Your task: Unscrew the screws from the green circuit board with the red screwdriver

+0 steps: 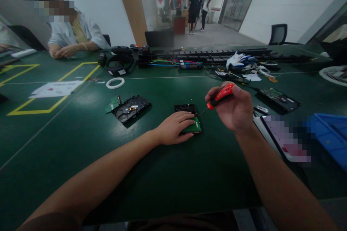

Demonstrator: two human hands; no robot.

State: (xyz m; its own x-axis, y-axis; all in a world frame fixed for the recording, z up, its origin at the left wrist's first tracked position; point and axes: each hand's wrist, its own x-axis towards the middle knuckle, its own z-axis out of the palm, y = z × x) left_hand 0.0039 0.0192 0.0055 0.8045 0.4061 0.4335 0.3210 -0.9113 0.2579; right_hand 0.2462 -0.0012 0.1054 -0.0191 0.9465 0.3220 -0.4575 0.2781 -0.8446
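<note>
A hard drive [187, 108] with a green circuit board [195, 127] facing up lies on the table in front of me. My left hand [176, 128] rests across it, the fingers over its top and the thumb along the near side, gripping it against the table. Part of the drive is hidden under that hand. Above and to the right, my right hand [235, 110] is closed round the red and black handle of a screwdriver [221, 96]. Its thin shaft slants down to the left, with the tip at the drive's right edge; whether it touches a screw cannot be made out.
An opened hard drive [132, 109] with a loose green board [113, 104] lies left, near a white ring [115, 83]. Right are another drive [279, 99], a phone [284, 140] and a blue bin [332, 133]. Cables and gloves [240, 60] lie behind. A person [77, 36] sits across.
</note>
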